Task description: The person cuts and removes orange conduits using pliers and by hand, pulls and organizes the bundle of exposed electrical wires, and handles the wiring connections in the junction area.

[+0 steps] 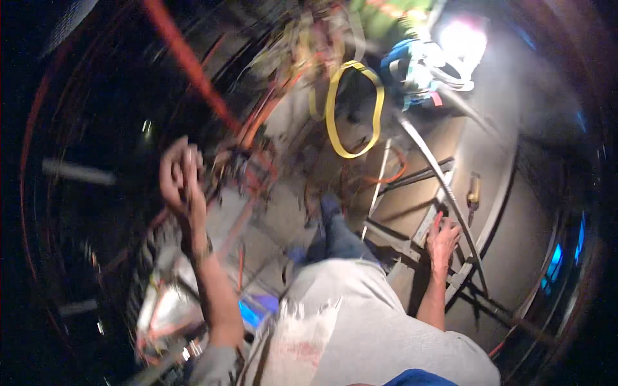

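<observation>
My left hand [182, 175] is raised in the air at the left, somewhat blurred. Its fingers are loosely bent and a little apart, with nothing seen in them. Low on the right, my right hand [443, 240] is beside a metal frame [399, 239]. A thin red object [438, 222] sticks out from its fingers; its kind is too small to tell. A pale metal strip [444, 180] runs slantwise just past that hand. Close beyond it lies a screwdriver-like tool [474, 193] with a yellowish handle.
A loop of yellow strap or hose [329, 122] hangs ahead. A bright lamp [462, 40] shines at the upper right, beside blue and white coils [412, 67]. Red cable [193, 67] crosses the upper left. Tangled cables [248, 167] lie near my left arm.
</observation>
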Demonstrator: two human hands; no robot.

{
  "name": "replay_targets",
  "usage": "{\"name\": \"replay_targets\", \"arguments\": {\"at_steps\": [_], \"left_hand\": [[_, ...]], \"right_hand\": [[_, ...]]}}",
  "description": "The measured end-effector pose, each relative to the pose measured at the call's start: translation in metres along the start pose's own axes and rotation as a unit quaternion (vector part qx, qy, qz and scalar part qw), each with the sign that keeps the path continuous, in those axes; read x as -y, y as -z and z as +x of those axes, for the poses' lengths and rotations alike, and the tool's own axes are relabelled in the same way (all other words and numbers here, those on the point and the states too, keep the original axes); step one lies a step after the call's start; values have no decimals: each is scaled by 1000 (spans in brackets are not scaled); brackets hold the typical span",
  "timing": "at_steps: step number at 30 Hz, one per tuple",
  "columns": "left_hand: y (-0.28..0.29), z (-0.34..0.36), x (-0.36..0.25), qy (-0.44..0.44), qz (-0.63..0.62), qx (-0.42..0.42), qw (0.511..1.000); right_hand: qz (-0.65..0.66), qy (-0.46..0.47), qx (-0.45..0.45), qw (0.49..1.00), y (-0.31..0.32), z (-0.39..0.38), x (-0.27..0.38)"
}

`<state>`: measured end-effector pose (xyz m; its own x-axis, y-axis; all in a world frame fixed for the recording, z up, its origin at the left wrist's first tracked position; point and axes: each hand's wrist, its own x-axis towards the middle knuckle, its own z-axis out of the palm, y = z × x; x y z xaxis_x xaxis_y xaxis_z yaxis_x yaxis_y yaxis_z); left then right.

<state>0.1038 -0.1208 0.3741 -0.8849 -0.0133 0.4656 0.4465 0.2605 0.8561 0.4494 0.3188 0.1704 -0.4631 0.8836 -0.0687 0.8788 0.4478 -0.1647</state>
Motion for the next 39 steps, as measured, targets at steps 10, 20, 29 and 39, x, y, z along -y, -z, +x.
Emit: {"name": "replay_targets", "arguments": {"at_steps": [10, 20, 29, 39], "left_hand": [[136, 9, 191, -81, 401, -32, 912], [67, 28, 116, 62, 124, 15, 990], [-66, 27, 36, 16, -54, 104, 993], [-259, -65, 185, 108, -261, 172, 944]], "right_hand": [[14, 124, -20, 992, 6, 24, 9], [419, 335, -220, 815, 117, 53, 215], [589, 175, 180, 768, 13, 128, 372], [420, 287, 458, 729, 0, 123, 387]]}}
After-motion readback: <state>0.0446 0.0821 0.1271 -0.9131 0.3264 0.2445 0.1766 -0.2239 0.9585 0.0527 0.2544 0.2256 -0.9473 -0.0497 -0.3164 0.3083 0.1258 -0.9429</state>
